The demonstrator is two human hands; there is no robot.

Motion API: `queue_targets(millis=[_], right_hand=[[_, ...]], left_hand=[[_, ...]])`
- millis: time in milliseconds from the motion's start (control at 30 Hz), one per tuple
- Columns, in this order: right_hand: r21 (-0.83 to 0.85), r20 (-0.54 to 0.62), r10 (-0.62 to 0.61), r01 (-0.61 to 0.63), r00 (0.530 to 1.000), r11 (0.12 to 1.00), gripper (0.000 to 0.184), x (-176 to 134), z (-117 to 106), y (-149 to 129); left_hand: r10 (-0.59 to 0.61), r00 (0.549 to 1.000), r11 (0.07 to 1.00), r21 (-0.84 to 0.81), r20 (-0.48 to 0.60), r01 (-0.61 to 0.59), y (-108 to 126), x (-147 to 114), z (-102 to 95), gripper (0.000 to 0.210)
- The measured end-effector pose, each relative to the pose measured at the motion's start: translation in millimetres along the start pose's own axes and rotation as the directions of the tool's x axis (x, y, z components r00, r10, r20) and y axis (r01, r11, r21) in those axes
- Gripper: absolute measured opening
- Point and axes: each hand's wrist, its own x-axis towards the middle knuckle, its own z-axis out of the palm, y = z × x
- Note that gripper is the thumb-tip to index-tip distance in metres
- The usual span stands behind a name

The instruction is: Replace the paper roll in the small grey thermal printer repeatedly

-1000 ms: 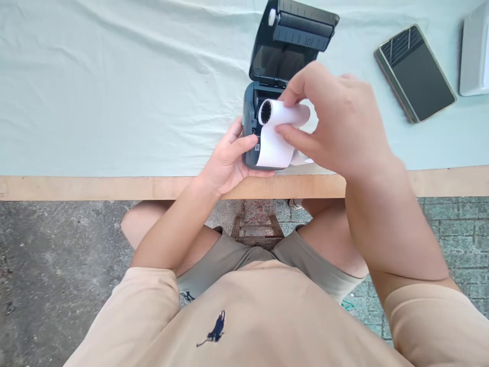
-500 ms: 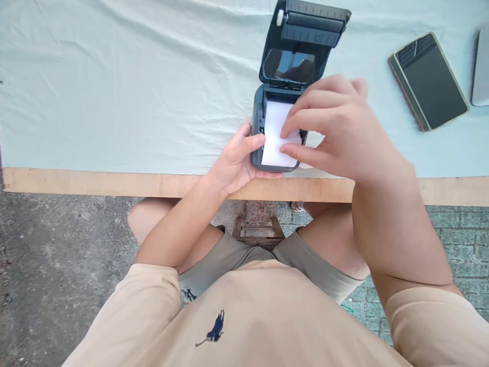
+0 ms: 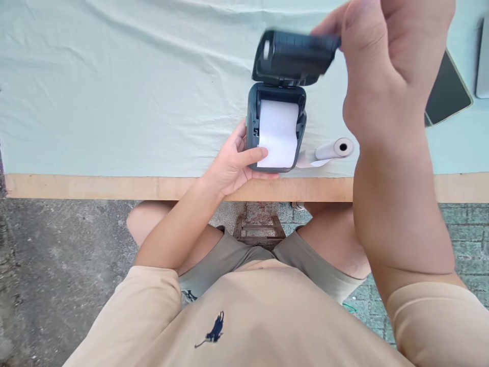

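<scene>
A small dark portable printer (image 3: 301,109) stands near the table's front edge, its hinged lid (image 3: 294,56) raised and blurred by motion. White paper (image 3: 280,127) lies in the printer's bay and reaches its front end. My left hand (image 3: 239,160) grips the printer's left front corner, thumb pressing on the paper and fingers around the side and under the front. Up at the lid's right edge is my right hand (image 3: 382,46), closed on that edge with its fingertips partly hidden behind it. A white paper roll (image 3: 334,149) lies right of the printer, its loose end trailing toward it.
A dark-screened phone (image 3: 449,92) lies at the right, partly covered by my right arm. A grey flat object (image 3: 483,61) shows at the far right edge. Pale cloth (image 3: 133,92) covers the table up to a bare wooden front edge (image 3: 114,187).
My right hand has moved from the paper up to the lid, which has tipped partway down toward the printer's body. The paper roll has come into sight. My left hand keeps its hold.
</scene>
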Motion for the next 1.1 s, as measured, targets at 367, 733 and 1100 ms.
queue_targets(millis=[367,733,1100], right_hand=[[-0.19,0.38,0.175,-0.108,0.908,0.976,0.063,-2,-4,5],[-0.221,0.391,0.172,-0.089,0.904,0.971,0.066,-7,-2,4],[-0.094,0.406,0.048,-0.01,0.913,0.995,0.078,-12,-17,14]], left_hand=[[0.013,1.0,1.0,-0.021,-0.018,-0.013,-3,-7,5.9,0.092],[0.008,1.0,0.999,-0.032,0.02,-0.008,-1,-4,1.4,0.091],[-0.051,0.998,0.99,-0.131,0.039,0.056,3,4,2.1,0.053]])
